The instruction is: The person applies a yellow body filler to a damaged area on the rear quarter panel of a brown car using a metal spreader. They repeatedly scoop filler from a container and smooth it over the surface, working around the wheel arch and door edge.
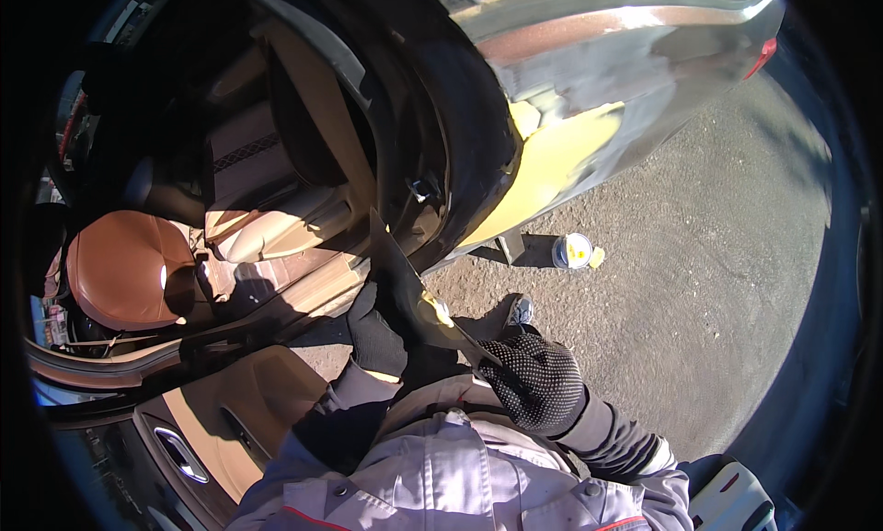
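A dark, thin, curved board [405,278] slants in front of my body, with a smear of yellow filler paste on its edge. My left hand [379,338], in a black glove, is at the board's left side; its fingers are partly in shadow, and they look wrapped against it. My right hand [538,384], in a black glove with pale dots, is closed at the board's lower right end. Beyond stands a car's rear side panel [635,75], grey and brown, with a broad yellow patch of filler [543,167] beside the door opening.
To the left an open car door [216,421] and tan seats [303,227] flank the sill. On the gravelly ground sits a small white tub [572,251] with yellow inside, a yellow lump beside it. My shoe [521,310] shows nearby. A white object [736,503] stands at lower right.
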